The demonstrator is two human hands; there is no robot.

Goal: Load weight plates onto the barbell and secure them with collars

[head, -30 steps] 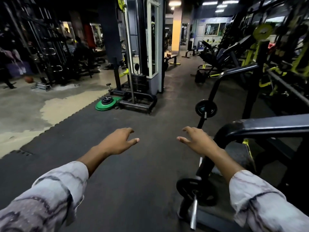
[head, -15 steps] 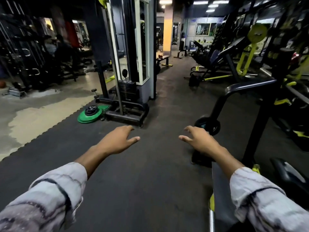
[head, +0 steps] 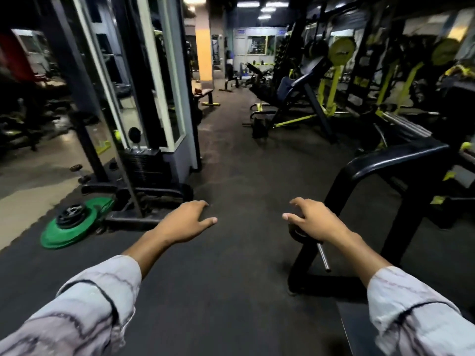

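Dark rubber gym flooring (head: 231, 278) stretches ahead between machines. Both hands are released and empty, the left hand (head: 183, 222) and right hand (head: 314, 222) hovering with fingers spread. Weight plates (head: 69, 222) lie stacked on the floor to the left, well apart from either hand. A short bar (head: 323, 256) juts out beneath the right wrist, so it could snag a sleeve or shin in passing.

floor (head: 231, 176): dark rubber | ceiling lights (head: 248, 4): lit | pillar (head: 203, 55): orange
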